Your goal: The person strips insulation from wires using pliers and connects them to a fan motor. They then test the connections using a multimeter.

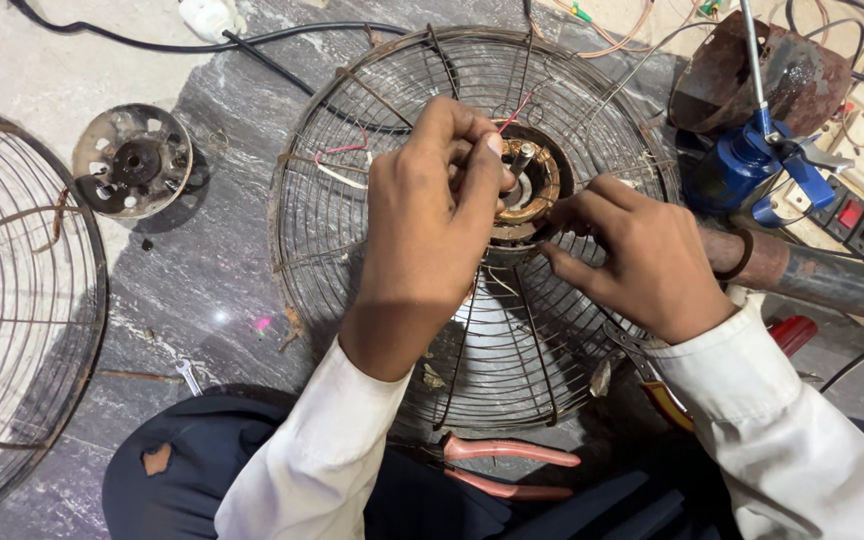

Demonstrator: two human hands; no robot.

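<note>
the rusty wire fan guard lies flat on the grey marbled floor, directly in front of the person's knees, with the fan motor sitting in its centre. the motor is already stripped open: its copper windings show bare around the steel shaft, and thin red and white wires trail loose across the guard's spokes.

the left hand reaches over the hub, its grip pressed together, thumb and fingertips pinching a fine red wire just beside the shaft. the right hand rests on the guard at the motor's right edge, fingers curled in with the forefinger pointing at the windings; it looks to be steadying or picking at the coil, but i cannot tell whether its grip actually holds anything.

judging by how things lie, the taking-apart is largely done: a second guard is off and set well apart at the left, and a round metal motor cover lies by itself on the floor. the wiring work at the hub appears to be in the middle, with leads unconnected and nothing reassembled.

pink-handled pliers lie near the knees, touched by neither hand, and a blue oil can stands to the right.
</note>
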